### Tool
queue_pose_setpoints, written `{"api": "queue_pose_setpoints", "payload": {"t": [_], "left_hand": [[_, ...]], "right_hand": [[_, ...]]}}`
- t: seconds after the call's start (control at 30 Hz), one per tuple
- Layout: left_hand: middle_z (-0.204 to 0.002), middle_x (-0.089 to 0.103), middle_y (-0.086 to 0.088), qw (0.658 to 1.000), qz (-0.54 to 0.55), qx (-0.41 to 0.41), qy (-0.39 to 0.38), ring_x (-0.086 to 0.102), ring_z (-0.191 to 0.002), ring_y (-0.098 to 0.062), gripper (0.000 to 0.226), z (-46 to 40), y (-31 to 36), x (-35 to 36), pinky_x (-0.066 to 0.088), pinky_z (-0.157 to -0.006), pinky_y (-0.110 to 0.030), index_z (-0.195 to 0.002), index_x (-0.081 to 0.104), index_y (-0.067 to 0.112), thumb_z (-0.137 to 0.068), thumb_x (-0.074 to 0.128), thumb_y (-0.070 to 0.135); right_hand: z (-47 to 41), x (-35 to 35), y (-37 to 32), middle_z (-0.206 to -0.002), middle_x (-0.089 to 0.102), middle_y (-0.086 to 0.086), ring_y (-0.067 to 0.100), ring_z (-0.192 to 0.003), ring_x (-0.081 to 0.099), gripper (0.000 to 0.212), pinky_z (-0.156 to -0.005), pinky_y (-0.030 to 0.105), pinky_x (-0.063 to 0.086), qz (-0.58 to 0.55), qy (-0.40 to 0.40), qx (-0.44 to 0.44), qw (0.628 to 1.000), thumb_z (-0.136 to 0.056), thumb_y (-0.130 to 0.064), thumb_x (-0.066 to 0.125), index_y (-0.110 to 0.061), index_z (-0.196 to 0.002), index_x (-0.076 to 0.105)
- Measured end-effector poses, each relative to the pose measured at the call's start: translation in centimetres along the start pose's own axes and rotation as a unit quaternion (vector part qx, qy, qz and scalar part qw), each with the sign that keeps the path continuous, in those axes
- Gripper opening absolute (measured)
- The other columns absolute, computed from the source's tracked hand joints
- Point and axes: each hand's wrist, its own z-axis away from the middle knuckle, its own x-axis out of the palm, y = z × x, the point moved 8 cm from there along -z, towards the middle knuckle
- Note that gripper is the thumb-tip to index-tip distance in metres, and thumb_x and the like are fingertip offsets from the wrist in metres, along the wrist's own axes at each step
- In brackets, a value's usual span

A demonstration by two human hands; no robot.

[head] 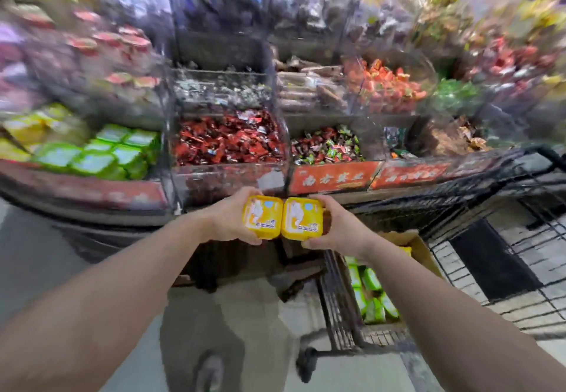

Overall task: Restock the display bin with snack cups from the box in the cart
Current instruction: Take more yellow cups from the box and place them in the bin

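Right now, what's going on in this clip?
A person stands at a shop's snack display, holding two yellow snack cups side by side, one in the left hand and one in the right hand. The left cup and right cup touch edge to edge, in the air before the display, not yet set down. Green cups fill a bin at the left. The cart at the right holds a cardboard box with green packs showing.
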Motion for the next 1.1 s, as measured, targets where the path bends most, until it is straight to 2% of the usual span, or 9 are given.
{"api": "queue_pose_setpoints", "payload": {"t": [0.2, 0.3, 0.37, 0.47, 0.6, 0.73, 0.83, 0.97, 1.1], "left_hand": [[-0.102, 0.053, 0.012, 0.988, 0.047, -0.051, 0.139, 0.054, -0.086, 0.003, 0.094, 10.7, -8.7, -11.8, 0.043, -0.063, -0.002, -0.133, 0.032, 0.020, -0.060, 0.089, 0.007], [-0.116, 0.055, 0.002, 0.977, 0.047, -0.074, 0.197, 0.056, -0.101, -0.009, 0.101, 16.4, -14.7, -18.8, 0.047, -0.078, -0.010, -0.136, 0.032, 0.024, -0.055, 0.092, 0.018], [-0.119, 0.058, -0.001, 0.968, 0.074, -0.089, 0.223, 0.060, -0.102, -0.011, 0.101, 20.2, -18.8, -23.6, 0.052, -0.087, -0.022, -0.133, 0.035, 0.029, -0.051, 0.092, 0.021], [-0.107, 0.062, 0.001, 0.953, 0.122, -0.103, 0.258, 0.063, -0.083, 0.003, 0.083, 25.3, -24.7, -30.7, 0.052, -0.071, -0.012, -0.123, 0.042, 0.028, -0.059, 0.087, 0.000], [-0.114, 0.062, -0.005, 0.943, 0.128, -0.132, 0.277, 0.064, -0.096, -0.014, 0.092, 29.4, -31.3, -38.6, 0.058, -0.075, -0.027, -0.128, 0.042, 0.023, -0.052, 0.090, 0.007], [-0.110, 0.061, -0.001, 0.944, 0.122, -0.139, 0.273, 0.063, -0.091, -0.009, 0.085, 29.3, -34.3, -43.5, 0.050, -0.059, -0.013, -0.125, 0.041, 0.027, -0.058, 0.088, 0.005], [-0.110, 0.063, 0.000, 0.947, 0.118, -0.128, 0.268, 0.064, -0.092, -0.010, 0.084, 27.5, -36.1, -46.0, 0.051, -0.065, -0.015, -0.124, 0.042, 0.029, -0.057, 0.089, 0.010], [-0.108, 0.065, 0.002, 0.952, 0.125, -0.130, 0.245, 0.067, -0.097, -0.015, 0.097, 24.1, -37.5, -48.9, 0.056, -0.086, -0.035, -0.127, 0.041, 0.030, -0.044, 0.091, 0.021], [-0.104, 0.067, 0.004, 0.955, 0.117, -0.127, 0.241, 0.068, -0.094, -0.014, 0.104, 20.1, -38.8, -51.9, 0.055, -0.089, -0.038, -0.130, 0.037, 0.029, -0.043, 0.095, 0.029]], "right_hand": [[-4.8, 10.2, -14.0, -0.110, 0.058, -0.012, 0.004, -0.097, 0.061, 0.089, -0.086, 0.023, 0.054, 0.005, -0.081, -0.079, 0.994, -0.067, -0.018, 0.087, -0.029, -0.137, 0.033], [-8.4, 17.2, -21.2, -0.112, 0.060, -0.006, 0.001, -0.089, 0.063, 0.087, -0.069, 0.009, 0.052, 0.010, -0.111, -0.116, 0.987, -0.068, -0.012, 0.085, -0.029, -0.137, 0.035], [-10.9, 22.7, -26.3, -0.117, 0.059, 0.003, 0.015, -0.092, 0.068, 0.091, -0.077, 0.024, 0.058, 0.004, -0.132, -0.136, 0.982, -0.066, -0.012, 0.086, -0.030, -0.139, 0.035], [-14.0, 30.4, -33.9, -0.105, 0.059, 0.001, 0.014, -0.083, 0.067, 0.087, -0.079, 0.028, 0.058, -0.037, -0.146, -0.155, 0.976, -0.066, -0.008, 0.085, -0.030, -0.136, 0.038], [-17.1, 37.9, -41.1, -0.111, 0.062, 0.006, 0.017, -0.090, 0.067, 0.087, -0.082, 0.026, 0.057, -0.084, -0.161, -0.155, 0.971, -0.063, -0.008, 0.087, -0.025, -0.135, 0.040], [-20.6, 40.9, -44.1, -0.095, 0.061, -0.008, -0.002, -0.076, 0.063, 0.087, -0.069, 0.013, 0.052, -0.089, -0.153, -0.126, 0.976, -0.067, -0.007, 0.085, -0.019, -0.139, 0.038], [-23.4, 41.4, -45.5, -0.095, 0.057, -0.011, -0.004, -0.074, 0.060, 0.085, -0.057, 0.008, 0.047, -0.090, -0.159, -0.119, 0.976, -0.071, -0.004, 0.082, -0.022, -0.140, 0.035], [-28.5, 41.4, -46.0, -0.103, 0.066, 0.001, 0.005, -0.084, 0.067, 0.090, -0.072, 0.020, 0.055, -0.135, -0.145, -0.098, 0.975, -0.068, -0.001, 0.083, -0.020, -0.142, 0.034], [-33.3, 42.0, -45.9, -0.110, 0.071, 0.013, 0.025, -0.092, 0.068, 0.066, -0.085, 0.037, 0.056, -0.220, -0.129, -0.055, 0.965, -0.071, 0.002, 0.080, -0.007, -0.130, 0.051]]}}
